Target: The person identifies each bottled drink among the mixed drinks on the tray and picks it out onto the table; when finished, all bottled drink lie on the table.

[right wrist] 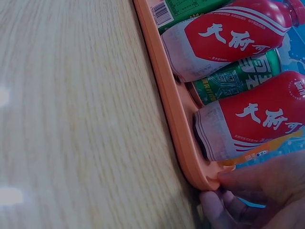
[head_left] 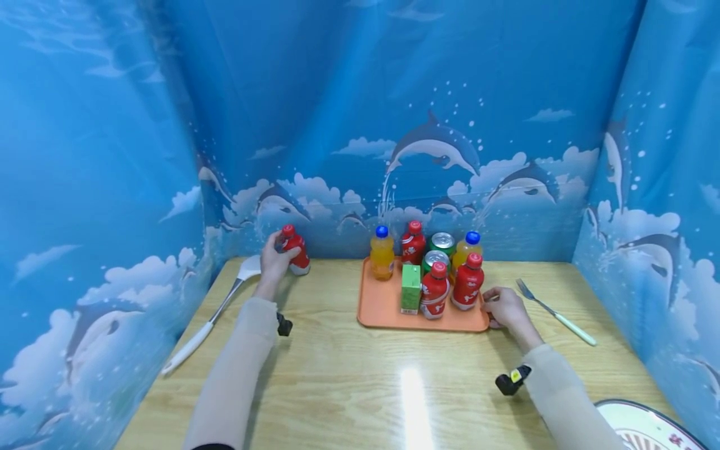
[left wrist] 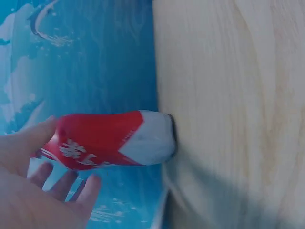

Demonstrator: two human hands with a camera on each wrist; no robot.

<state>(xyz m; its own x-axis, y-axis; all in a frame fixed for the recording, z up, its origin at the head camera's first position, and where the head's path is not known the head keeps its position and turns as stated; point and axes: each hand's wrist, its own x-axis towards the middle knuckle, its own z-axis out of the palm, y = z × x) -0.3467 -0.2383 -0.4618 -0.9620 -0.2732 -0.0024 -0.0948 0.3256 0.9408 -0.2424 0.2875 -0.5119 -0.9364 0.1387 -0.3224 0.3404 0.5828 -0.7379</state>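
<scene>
My left hand [head_left: 274, 259] holds a red cola bottle [head_left: 297, 252] by its upper part, near the back edge of the table on the left. In the left wrist view the thumb lies along one side of the bottle [left wrist: 109, 139], and part of the fingers is hidden. At the right end of an orange tray [head_left: 377, 317], my right hand [head_left: 506, 310] pinches the rim near the front corner. Standing on the tray are red bottles [head_left: 435, 290], orange drinks with blue caps [head_left: 382, 253], green cans [head_left: 442, 242] and a green carton [head_left: 410, 289].
A long-handled white turner [head_left: 216, 312] lies left of my left arm. Right of the tray lies a fork with a pale green handle [head_left: 562, 317]. A plate [head_left: 641, 425] is partly in view at the lower right. Blue dolphin-print curtains [head_left: 337, 125] enclose the table.
</scene>
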